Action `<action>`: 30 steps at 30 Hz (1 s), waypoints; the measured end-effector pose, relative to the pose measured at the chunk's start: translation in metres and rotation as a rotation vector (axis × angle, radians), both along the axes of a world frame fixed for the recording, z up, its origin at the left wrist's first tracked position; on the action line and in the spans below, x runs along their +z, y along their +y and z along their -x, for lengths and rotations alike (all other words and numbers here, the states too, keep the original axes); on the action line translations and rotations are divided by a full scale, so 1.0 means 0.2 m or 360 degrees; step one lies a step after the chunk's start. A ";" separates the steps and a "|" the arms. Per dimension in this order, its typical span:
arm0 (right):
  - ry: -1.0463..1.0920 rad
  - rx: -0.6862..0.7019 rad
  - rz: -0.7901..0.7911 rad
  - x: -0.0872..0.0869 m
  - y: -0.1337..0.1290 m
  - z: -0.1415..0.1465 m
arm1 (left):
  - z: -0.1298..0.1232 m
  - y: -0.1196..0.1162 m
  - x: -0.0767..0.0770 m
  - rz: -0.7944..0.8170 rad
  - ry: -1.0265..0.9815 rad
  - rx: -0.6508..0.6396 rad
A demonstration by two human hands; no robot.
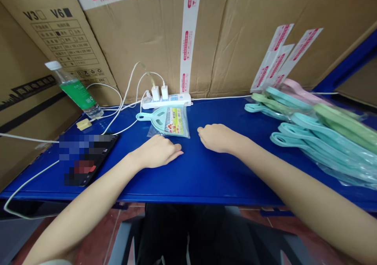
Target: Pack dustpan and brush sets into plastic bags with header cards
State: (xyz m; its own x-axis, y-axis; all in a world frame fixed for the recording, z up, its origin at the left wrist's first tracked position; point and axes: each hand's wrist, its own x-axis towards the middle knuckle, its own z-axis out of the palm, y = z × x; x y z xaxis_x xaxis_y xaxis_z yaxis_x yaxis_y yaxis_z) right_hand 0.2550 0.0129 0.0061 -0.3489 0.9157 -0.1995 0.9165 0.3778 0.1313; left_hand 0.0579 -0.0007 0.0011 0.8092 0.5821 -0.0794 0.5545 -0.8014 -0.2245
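My left hand (160,151) rests on the blue table (188,178) with its fingers curled closed, and nothing shows in it. Just beyond it lies a mint-green mini dustpan and brush set (160,118) in a clear bag with a yellow printed card, its handle pointing left. Across a small gap, my right hand (216,138) is also curled into a loose fist, seemingly bare. To the right of that forearm lies a pile of bagged mint dustpan sets (321,147), with green ones (347,123) and a pink one (300,88) among them.
A white power strip (176,100) with two chargers stands behind the bagged set. White cables trail left past a tilted water bottle (78,94) and a phone (100,155). Large cardboard boxes (147,41) wall off the back and left side.
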 end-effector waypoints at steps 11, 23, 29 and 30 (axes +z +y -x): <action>0.0176 0.0336 -0.0067 -0.03 -0.03 -0.15 | 0.00 -0.01 0.00 0.0055 -0.0148 -0.0105; 0.0240 0.0420 -0.0055 0.00 -0.06 -0.15 | 0.02 0.01 -0.03 -0.0151 -0.0222 -0.0182; 0.0217 0.0477 0.0006 0.00 -0.07 -0.14 | 0.02 0.01 -0.04 -0.0147 -0.0205 -0.0189; 0.0214 0.0473 0.0011 0.00 -0.07 -0.14 | 0.02 0.01 -0.04 -0.0140 -0.0212 -0.0191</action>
State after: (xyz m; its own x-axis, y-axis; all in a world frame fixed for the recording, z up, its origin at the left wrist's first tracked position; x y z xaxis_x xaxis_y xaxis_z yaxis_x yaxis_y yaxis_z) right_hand 0.2839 -0.0018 0.0056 -0.6245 0.7685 -0.1393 0.7749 0.6320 0.0130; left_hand 0.0543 0.0010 -0.0064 0.8733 0.4806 0.0799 0.4854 -0.8441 -0.2280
